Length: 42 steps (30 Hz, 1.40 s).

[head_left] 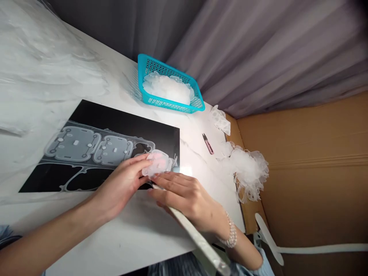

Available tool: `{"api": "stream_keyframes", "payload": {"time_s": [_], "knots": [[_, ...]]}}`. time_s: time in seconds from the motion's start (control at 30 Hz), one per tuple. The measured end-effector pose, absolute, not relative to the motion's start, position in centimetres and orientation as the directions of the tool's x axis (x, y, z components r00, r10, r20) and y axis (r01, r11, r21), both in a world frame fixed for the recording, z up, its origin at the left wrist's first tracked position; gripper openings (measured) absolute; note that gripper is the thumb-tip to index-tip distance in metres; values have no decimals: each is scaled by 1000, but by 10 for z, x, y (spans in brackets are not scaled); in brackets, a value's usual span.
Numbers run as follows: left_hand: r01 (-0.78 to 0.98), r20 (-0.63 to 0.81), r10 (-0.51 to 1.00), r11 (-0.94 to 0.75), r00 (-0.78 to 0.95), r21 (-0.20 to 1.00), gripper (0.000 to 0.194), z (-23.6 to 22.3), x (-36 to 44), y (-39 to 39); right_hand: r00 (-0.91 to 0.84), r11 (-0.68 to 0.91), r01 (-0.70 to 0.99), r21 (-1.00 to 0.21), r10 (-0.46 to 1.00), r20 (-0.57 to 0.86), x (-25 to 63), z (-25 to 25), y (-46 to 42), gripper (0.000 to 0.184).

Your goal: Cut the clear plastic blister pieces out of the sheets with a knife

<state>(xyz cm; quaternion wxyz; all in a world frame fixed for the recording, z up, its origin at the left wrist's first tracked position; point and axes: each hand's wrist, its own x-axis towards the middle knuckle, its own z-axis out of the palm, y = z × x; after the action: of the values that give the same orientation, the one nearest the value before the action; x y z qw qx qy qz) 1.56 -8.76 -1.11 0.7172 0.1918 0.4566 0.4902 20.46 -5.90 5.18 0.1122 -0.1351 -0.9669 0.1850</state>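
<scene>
Left hand (123, 180) pinches a small clear plate (156, 163) above the right part of a black mat (123, 117); the thumb is partly lost behind it. Right hand (189, 195) grips a long pale tool (195, 235), fingertips at the plate's near edge; touching or just beside, I cannot tell. The tool's working tip is hidden there, its far end blurred near the bottom edge. Forearms cover part of the moulded sheet (73, 143) on the mat. Beyond: blue basket (169, 104), its clear contents too overlapped to count. Plastic heap (51, 65) at far left, cut off by the edge.
</scene>
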Motion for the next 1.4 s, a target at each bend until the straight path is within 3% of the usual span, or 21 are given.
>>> {"api": "stream_keyframes", "payload": {"time_s": [0.1,0.17,0.27,0.33,0.5,0.7,0.93,1.07,1.23,1.4], "knots": [[-453,-448,891,432,79,780,31,-7,16,-93,-911,814,183,-552,352,216,210,58,-55,30],[-424,-438,893,438,102,793,32,-1,14,-93,-828,710,265,-653,514,223,213,62,-49,28],[-435,-460,872,483,167,760,34,7,12,-93,-541,425,407,-808,825,161,215,62,-36,19],[-436,-467,865,498,186,749,35,9,10,-93,-403,222,353,-909,913,67,212,58,-26,23],[-393,-446,871,491,206,778,33,5,7,-95,-529,-166,220,-961,807,-261,195,47,-16,38],[-304,-422,870,486,254,820,29,1,8,-98,-619,-422,40,-906,701,-354,175,45,-13,51],[-542,-412,850,527,328,655,21,2,10,-102,-619,-474,-67,-878,710,-336,174,48,-17,49],[-392,-402,839,532,367,751,18,2,6,-101,-655,-522,5,-853,643,-397,178,48,-19,46],[-217,-324,885,407,334,887,13,6,1,-98,-682,-465,91,-881,616,-395,179,52,-19,52],[-324,-356,838,501,414,803,15,2,0,-100,-655,-276,114,-954,701,-281,176,60,-27,50]]}}
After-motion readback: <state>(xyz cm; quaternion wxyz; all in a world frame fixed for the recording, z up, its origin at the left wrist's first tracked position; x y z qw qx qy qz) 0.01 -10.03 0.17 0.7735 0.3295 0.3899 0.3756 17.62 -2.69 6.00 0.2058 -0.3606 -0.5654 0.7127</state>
